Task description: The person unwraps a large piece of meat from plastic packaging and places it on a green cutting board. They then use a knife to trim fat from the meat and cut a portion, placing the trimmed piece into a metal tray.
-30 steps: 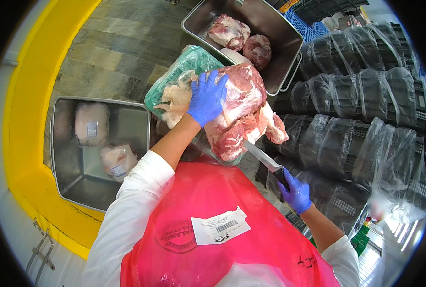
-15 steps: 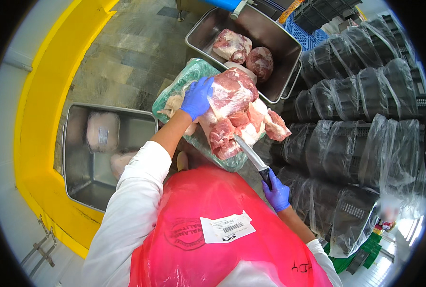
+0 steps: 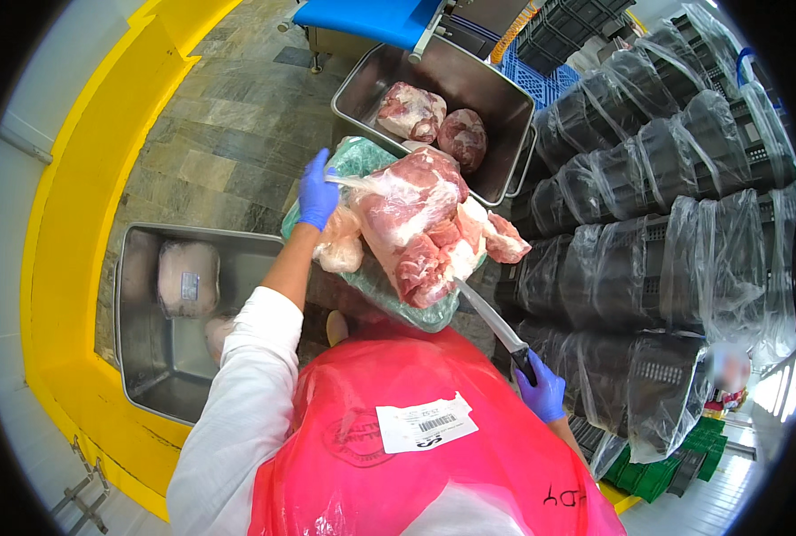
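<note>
My left hand [image 3: 317,192], in a blue glove, is closed on a whitish see-through film [image 3: 349,181] stretched from the side of a large cut of raw meat [image 3: 407,201]. The meat lies over a crate lined with green plastic [image 3: 362,154], with smaller trimmings [image 3: 508,239] around it. My right hand [image 3: 543,390], also gloved, grips the black handle of a knife [image 3: 492,314]. Its blade points toward the meat, with the tip at the lower right edge of the cut; whether it touches is unclear.
Behind the crate, a steel tub [image 3: 353,98] holds more meat pieces. Another steel tub [image 3: 152,380] at left contains wrapped pieces. Plastic-draped black crates [image 3: 630,277] stack along the right. A blue conveyor [image 3: 371,20] stands at the back, and a yellow barrier [image 3: 67,268] curves along the left.
My left hand has moved left off the top of the meat, drawing the film out taut. The knife stays in my right hand near the meat's lower edge. The whole view has shifted slightly.
</note>
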`<state>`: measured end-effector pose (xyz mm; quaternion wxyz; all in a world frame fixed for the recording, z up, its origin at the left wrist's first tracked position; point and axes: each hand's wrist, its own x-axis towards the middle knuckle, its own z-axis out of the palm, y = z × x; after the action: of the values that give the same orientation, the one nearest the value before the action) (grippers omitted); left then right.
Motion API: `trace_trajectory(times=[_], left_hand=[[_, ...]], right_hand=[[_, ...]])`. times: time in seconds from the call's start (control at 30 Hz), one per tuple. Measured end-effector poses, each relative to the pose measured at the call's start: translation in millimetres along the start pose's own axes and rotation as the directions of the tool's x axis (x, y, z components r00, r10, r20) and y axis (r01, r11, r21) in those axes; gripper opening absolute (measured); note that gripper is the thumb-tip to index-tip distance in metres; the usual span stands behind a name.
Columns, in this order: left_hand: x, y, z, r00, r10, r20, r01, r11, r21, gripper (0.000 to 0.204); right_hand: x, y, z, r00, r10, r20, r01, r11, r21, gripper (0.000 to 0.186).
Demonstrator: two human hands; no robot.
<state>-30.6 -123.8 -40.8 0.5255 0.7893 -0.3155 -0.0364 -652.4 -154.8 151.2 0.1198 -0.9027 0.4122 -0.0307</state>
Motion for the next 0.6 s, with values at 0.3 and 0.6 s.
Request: trace_trajectory(times=[0.3, 0.6], left_hand=[[-90.6, -11.9, -60.3, 0.759, 0.220, 0.614, -0.500, 0.800, 0.332, 0.085], [-120.1, 23.3, -17.4, 0.792, -0.208, 0.574, -0.245, 0.753, 0.610, 0.119]], right_hand=[[-98.9, 38.2, 69.1, 0.826, 0.560, -0.066, -0.550, 0.826, 0.122, 0.051], [-160.7, 75.9, 135.9, 0.717, 0.696, -0.042, -0.683, 0.713, 0.157, 0.050]])
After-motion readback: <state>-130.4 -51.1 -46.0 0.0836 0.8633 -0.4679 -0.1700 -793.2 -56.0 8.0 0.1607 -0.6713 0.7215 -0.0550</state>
